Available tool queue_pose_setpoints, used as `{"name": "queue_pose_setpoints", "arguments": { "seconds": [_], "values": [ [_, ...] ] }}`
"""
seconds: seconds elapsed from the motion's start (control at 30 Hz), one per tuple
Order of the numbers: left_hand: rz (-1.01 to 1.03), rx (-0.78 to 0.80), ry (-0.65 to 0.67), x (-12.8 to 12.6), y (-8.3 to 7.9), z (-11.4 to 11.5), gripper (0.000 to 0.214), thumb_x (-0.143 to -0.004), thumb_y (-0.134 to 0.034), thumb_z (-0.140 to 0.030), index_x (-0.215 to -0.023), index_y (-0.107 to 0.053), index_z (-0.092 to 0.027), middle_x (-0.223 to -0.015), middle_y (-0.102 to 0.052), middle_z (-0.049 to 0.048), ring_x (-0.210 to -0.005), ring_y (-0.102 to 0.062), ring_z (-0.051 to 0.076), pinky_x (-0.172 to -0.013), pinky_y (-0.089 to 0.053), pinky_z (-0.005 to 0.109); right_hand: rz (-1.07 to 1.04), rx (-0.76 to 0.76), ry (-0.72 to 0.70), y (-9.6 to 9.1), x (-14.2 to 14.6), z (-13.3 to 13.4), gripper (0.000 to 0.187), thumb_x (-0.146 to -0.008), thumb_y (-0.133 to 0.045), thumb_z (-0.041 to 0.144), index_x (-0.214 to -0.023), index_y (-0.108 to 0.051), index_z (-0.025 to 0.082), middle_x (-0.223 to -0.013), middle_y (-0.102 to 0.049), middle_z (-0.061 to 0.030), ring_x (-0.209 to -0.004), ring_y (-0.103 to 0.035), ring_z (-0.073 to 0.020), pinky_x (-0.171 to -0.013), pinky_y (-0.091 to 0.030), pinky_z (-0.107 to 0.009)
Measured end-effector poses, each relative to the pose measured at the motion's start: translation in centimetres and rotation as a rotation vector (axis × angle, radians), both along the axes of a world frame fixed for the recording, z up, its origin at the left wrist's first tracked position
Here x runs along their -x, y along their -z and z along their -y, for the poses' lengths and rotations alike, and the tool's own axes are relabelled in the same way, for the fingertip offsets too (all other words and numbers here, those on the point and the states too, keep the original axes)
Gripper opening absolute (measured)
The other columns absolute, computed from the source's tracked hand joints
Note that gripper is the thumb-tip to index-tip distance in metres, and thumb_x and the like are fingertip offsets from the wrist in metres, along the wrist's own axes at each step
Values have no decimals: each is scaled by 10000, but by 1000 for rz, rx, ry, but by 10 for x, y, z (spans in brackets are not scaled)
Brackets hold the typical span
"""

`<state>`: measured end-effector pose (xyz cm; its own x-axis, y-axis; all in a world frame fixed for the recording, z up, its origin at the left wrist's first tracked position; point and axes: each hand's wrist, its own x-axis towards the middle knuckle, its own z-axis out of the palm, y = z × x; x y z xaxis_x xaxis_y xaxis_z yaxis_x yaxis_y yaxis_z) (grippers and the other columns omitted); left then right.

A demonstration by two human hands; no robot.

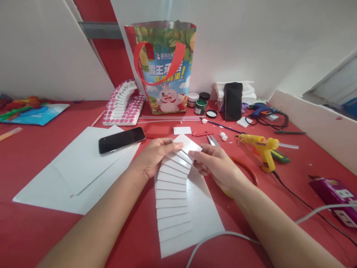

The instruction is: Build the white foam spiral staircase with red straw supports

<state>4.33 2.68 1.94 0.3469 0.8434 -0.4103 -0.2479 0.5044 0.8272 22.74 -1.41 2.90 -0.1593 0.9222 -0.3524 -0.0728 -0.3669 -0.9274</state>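
Observation:
A curving row of overlapping white cards (171, 193) runs away from me over a white sheet (202, 208) on the red table. At its far end, the topmost white card (185, 141) sits turned at an angle. My left hand (156, 156) pinches that card's left side, thumb on top and fingers partly hidden beneath. From the right, my right hand (216, 162) grips the card's lower right edge between thumb and fingers. A loose white card (182, 130) lies just beyond. Scissors (212, 140) rest beside my right hand, their orange handle passing partly behind it.
A black phone (122, 140) lies on white sheets (69, 171) at left. To the right are a yellow glue gun (259, 147) with its cord and a purple box (333, 199). A gift bag (166, 70), paint jars (200, 107) and a pink-white curved model (122, 102) stand behind.

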Motion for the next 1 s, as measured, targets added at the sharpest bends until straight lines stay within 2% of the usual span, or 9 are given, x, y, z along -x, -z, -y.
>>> {"name": "queue_pose_setpoints", "arguments": {
  "seconds": [0.2,0.43,1.0],
  "values": [
    [10,-7,42,0,-2,1,332,-636,-920,-287,-858,-730,-128,-756,-740,38,-643,-685,146,-614,-535,238,-12,28,-12,-1,0,0,366,-747,-798,404,-691,-504,193,-572,-497,69,-490,-388,-52,-480,-238,-249],
    [7,-34,66,0,-2,2,448,-599,-917,-188,-1002,-732,-126,-830,-767,43,-700,-719,177,-671,-572,273,16,48,-4,0,0,0,333,-749,-796,410,-692,-566,176,-583,-531,49,-490,-414,-55,-471,-256,-240],
    [-9,-49,52,1,-2,2,417,-665,-900,-215,-1031,-717,-140,-888,-778,57,-713,-734,181,-707,-585,297,0,10,13,3,2,-1,342,-736,-813,380,-650,-550,179,-553,-527,49,-488,-443,-61,-463,-267,-237]
  ]
}}
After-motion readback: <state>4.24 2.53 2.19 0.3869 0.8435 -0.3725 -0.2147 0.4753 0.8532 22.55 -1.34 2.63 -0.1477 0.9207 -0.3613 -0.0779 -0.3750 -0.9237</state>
